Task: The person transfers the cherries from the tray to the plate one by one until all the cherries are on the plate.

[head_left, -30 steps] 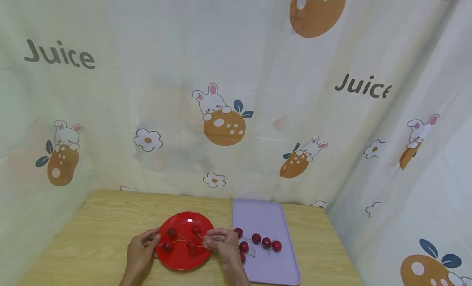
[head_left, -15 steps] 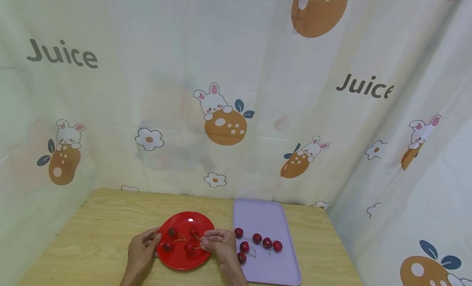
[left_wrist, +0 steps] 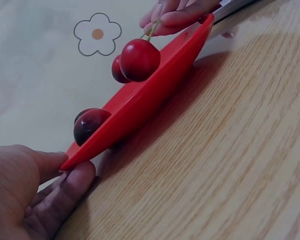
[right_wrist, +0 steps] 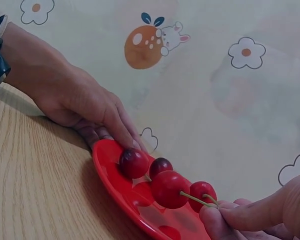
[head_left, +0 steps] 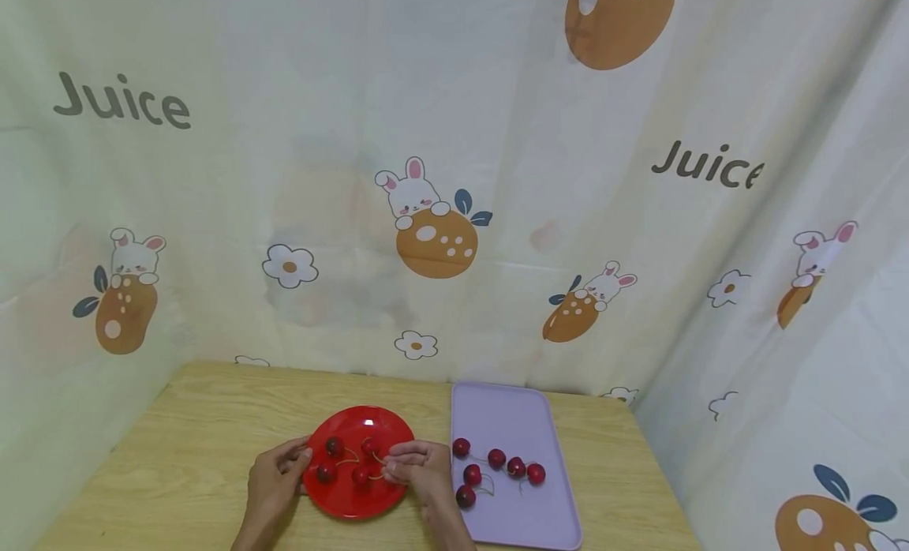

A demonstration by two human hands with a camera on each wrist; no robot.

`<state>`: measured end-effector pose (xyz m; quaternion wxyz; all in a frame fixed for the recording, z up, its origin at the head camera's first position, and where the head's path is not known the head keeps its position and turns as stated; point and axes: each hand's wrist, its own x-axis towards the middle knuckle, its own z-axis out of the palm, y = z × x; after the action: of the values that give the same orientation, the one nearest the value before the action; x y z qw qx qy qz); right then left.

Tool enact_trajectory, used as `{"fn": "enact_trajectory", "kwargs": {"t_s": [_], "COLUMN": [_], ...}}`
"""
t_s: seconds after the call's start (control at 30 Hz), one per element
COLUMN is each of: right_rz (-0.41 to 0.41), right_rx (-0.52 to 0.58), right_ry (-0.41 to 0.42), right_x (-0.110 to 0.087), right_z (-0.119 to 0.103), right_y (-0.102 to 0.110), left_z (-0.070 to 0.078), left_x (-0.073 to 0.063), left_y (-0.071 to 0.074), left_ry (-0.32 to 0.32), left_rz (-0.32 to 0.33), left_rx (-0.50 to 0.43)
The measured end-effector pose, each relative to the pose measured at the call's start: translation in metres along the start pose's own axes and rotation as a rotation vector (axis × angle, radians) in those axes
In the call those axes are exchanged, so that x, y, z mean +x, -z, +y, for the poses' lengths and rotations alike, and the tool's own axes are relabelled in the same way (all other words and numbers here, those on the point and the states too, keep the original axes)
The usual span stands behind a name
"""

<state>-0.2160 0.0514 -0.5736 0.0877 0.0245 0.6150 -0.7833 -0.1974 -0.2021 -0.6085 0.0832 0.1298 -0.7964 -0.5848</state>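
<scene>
A: How many cherries do you count?

B: Ten; four at the red plate (head_left: 355, 505), six on the lavender tray (head_left: 507, 417); of the four, one pair (head_left: 360, 477) is just inward of the right fingertips, and a darker pair (head_left: 326, 472) lies on the plate just beside the left thumb.

A: And the hands?

B: Two; the right hand (head_left: 424, 472) has its thumb and fingers pinched on two green stems (right_wrist: 195, 199), those of the pair nearest it; the left hand (head_left: 275, 474) grips the plate by its rim, thumb above and fingers curled beneath.

A: Do the pinched cherries touch the plate?

B: I can't tell; they are over it, below the right fingertips.

A: How do the six sit?

B: The tray is just beyond the back of the right hand, away from the left; three cherries (head_left: 473, 474) are near its edge closest to the right fingers, three more (head_left: 516, 466) run in a slanting row farther out; one plate, one tray in all.

A: What's under and around it?

B: One pale wood-grain table (head_left: 206, 440), running under both hands; past the fingers, a creased cream cloth (head_left: 327, 125) forms the back and sides, printed with flowers, orange fruit, four rabbit faces and the word "Juice" twice in the head view.
</scene>
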Motion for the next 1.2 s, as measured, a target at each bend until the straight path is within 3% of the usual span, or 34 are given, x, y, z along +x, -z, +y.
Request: {"fn": "enact_trajectory", "kwargs": {"t_s": [0.33, 0.97, 1.2], "right_rz": [-0.001, 0.082, 0.093], "right_rx": [-0.031, -0.165, -0.215], "right_ry": [0.009, -0.007, 0.065], "right_x": [-0.001, 0.002, 0.003], "right_z": [-0.001, 0.0, 0.0], "right_y": [-0.005, -0.015, -0.02], "left_z": [0.002, 0.002, 0.003], "left_x": [0.0, 0.0, 0.0], "left_y": [0.001, 0.0, 0.001], "left_ry": [-0.02, 0.02, 0.009], "left_rz": [-0.004, -0.01, -0.011], "left_rx": [0.003, 0.0, -0.003]}}
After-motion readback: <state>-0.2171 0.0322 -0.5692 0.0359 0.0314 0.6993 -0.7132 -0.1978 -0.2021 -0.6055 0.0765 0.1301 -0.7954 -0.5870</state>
